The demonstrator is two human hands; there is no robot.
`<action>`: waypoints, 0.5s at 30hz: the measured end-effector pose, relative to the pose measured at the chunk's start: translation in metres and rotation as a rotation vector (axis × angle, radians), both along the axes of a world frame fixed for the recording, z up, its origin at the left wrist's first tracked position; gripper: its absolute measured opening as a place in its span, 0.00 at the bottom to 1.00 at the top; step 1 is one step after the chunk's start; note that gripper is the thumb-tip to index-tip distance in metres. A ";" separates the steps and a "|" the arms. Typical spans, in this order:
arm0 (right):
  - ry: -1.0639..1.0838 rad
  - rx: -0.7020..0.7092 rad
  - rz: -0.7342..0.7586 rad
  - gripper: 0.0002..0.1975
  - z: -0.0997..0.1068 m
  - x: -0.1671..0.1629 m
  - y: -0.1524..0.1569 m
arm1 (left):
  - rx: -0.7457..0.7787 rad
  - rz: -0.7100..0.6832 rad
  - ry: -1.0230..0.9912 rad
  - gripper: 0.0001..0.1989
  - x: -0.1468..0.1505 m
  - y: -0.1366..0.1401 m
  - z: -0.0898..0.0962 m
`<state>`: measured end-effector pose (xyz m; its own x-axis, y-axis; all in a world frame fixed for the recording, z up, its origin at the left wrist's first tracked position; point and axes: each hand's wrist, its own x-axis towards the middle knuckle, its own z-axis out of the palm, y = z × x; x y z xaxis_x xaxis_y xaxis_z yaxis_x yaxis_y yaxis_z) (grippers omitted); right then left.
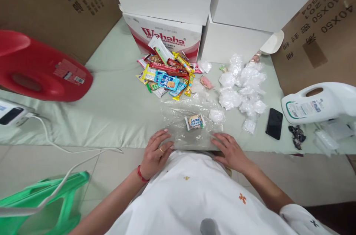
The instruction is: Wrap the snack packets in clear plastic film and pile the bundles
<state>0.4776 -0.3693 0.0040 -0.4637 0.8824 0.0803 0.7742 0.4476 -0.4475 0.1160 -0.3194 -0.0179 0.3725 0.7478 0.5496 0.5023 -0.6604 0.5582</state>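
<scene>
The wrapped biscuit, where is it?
In the head view, the wrapped biscuit lies slightly right of centre, on clear plastic, between left hand and right hand.

Readable: "Wahaha" with ® plus smaller "WATER" on the white-and-red box (164, 30), "40X50" twice plus "201" and "304" on the right-hand cardboard carton (317, 38), while Chinese print on the biscuit packet (195, 121) and white jug (324, 102) is too small to resolve.

The biscuit packet (195, 121) is blue-lettered tan, the cloth (116, 116) pale green.
</scene>
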 end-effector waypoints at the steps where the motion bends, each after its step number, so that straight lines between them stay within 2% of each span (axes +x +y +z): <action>1: 0.019 0.012 -0.030 0.19 -0.007 -0.002 -0.005 | -0.001 -0.004 -0.006 0.11 0.001 0.001 0.002; 2: 0.060 0.023 -0.066 0.15 -0.012 -0.001 -0.005 | -0.002 -0.009 -0.009 0.11 0.003 0.002 0.004; 4: 0.176 0.007 -0.102 0.13 -0.010 0.003 0.004 | -0.007 -0.010 -0.010 0.10 0.004 0.005 0.007; 6: 0.282 -0.063 -0.095 0.13 0.003 0.009 0.023 | -0.013 0.015 -0.016 0.09 0.006 0.009 0.009; 8: 0.317 -0.106 -0.149 0.16 0.016 0.011 0.047 | -0.018 0.052 -0.024 0.08 0.006 0.015 0.011; 11: 0.143 -0.111 -0.294 0.20 0.018 0.007 0.083 | -0.019 0.084 -0.036 0.06 0.008 0.024 0.013; 13: -0.024 -0.162 -0.318 0.17 0.009 0.008 0.106 | -0.034 0.096 -0.043 0.06 0.010 0.029 0.015; 15: -0.092 -0.173 -0.369 0.16 -0.001 0.020 0.123 | -0.068 0.114 -0.047 0.06 0.012 0.033 0.017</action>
